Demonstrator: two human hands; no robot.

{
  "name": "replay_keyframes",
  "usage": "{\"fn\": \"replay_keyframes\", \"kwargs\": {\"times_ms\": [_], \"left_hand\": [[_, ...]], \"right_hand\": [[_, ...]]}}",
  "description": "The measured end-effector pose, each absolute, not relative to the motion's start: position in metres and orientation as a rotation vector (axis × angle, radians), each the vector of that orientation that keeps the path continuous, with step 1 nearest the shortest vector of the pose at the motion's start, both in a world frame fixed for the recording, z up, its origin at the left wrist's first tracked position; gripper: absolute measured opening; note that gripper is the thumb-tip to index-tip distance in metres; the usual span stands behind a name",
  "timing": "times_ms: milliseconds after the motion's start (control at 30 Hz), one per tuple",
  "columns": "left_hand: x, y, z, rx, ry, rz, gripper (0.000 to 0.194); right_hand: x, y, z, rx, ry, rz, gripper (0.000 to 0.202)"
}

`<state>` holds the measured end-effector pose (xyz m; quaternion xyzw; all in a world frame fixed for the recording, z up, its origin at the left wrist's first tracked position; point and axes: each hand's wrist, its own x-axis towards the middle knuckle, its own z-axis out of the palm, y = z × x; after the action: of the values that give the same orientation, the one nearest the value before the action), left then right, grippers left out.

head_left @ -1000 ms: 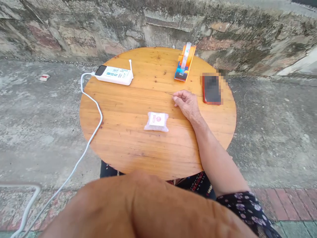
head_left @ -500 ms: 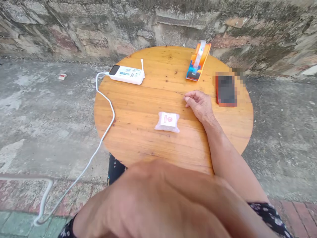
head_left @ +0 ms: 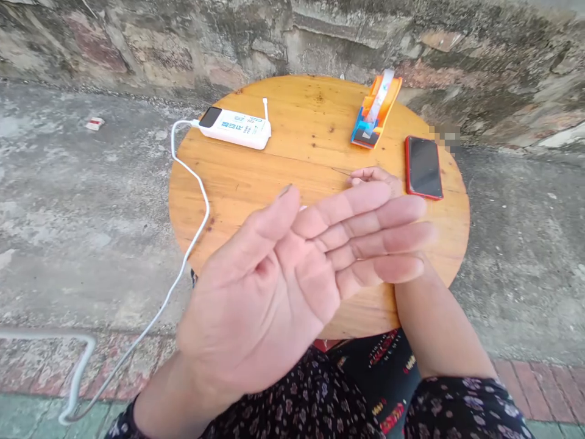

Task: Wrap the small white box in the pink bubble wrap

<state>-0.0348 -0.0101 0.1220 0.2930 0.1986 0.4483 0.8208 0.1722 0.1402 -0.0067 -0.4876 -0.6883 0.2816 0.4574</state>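
Note:
My left hand (head_left: 283, 280) is raised close to the camera, palm showing and fingers stretched out, with nothing in it. Behind it, my right hand (head_left: 377, 175) rests on the round wooden table (head_left: 292, 122). Its fingers pinch a thin, dark, needle-like stick (head_left: 340, 171) whose tip points left. Most of the right hand's back and wrist is covered by my left fingers. A small pale edge of the plastic-wrapped packet (head_left: 303, 208) peeks out above the left hand; the remainder is hidden.
An orange and blue tape dispenser (head_left: 375, 113) stands at the back right, with a red-cased phone (head_left: 424, 167) beside it. At the back left lies a white power bank (head_left: 235, 128), its white cable (head_left: 208, 201) running off the table. A stone wall (head_left: 256, 36) rises behind.
My left hand has come up and turned its palm to the camera; before, a blurred forearm crossed the lower view. It now covers the packet. The right hand keeps its pinch.

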Motion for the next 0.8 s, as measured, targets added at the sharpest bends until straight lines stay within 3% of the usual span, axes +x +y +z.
{"fn": "replay_keyframes", "kwargs": {"times_ms": [267,433,667,800], "left_hand": [[-0.04,-0.001,0.116,0.031,0.41,0.984,0.058],[-0.047,-0.002,0.106,-0.009,0.388,0.973,0.062],[-0.062,0.029,0.109,0.362,0.652,1.214,0.058],[-0.127,-0.018,0.068,0.83,0.91,1.434,0.052]], "right_hand": [[0.172,0.142,-0.005,-1.178,-1.537,0.864,0.02],[0.172,0.141,-0.001,-1.208,-1.536,0.86,0.021],[0.17,0.141,0.001,-1.237,-1.528,0.864,0.021],[0.17,0.126,0.034,-1.074,-1.493,0.609,0.025]]}}
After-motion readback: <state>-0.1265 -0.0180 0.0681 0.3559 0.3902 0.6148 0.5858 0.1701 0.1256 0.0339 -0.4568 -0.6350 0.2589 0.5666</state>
